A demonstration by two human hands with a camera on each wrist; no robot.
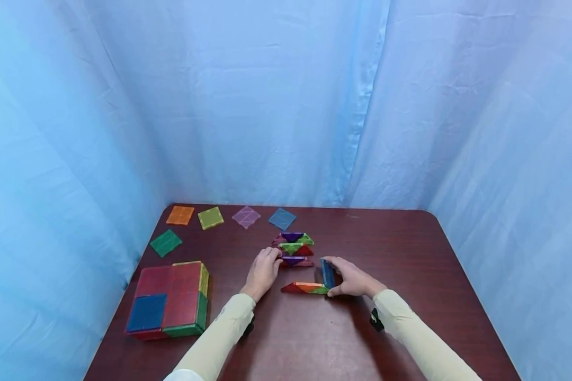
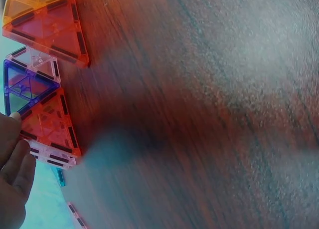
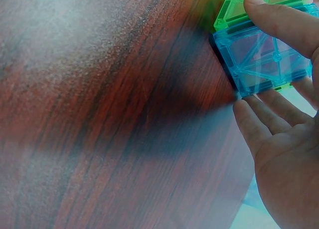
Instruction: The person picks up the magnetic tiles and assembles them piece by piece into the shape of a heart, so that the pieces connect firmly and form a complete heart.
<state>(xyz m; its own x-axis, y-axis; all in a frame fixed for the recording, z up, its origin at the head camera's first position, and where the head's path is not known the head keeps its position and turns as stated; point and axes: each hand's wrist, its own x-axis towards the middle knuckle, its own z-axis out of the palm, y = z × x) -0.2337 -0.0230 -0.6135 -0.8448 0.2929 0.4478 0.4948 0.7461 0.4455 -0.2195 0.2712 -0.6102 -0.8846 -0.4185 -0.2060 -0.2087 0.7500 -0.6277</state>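
Observation:
In the head view, short rows of see-through triangular magnetic tiles (image 1: 293, 247) stand one behind another at mid-table. My left hand (image 1: 263, 271) is at the left end of the nearest of these rows. Its fingertips pinch the end by a red triangular tile (image 2: 52, 120), beside a purple triangular tile (image 2: 31, 89). My right hand (image 1: 351, 279) grips an upright blue square magnetic tile (image 3: 274, 59), with the thumb on one edge and fingers on the other. That tile meets the green triangular tile (image 3: 264, 4) ending a separate red, orange and green row (image 1: 302, 287).
To the left stands a large block of stacked red, blue, yellow and green tiles (image 1: 183, 296). Flat orange (image 1: 180, 215), yellow (image 1: 211, 217), purple (image 1: 246, 216), blue (image 1: 282, 218) and green squares (image 1: 166, 243) lie along the back left. Blue curtains (image 1: 276, 106) surround the brown table (image 1: 391, 238).

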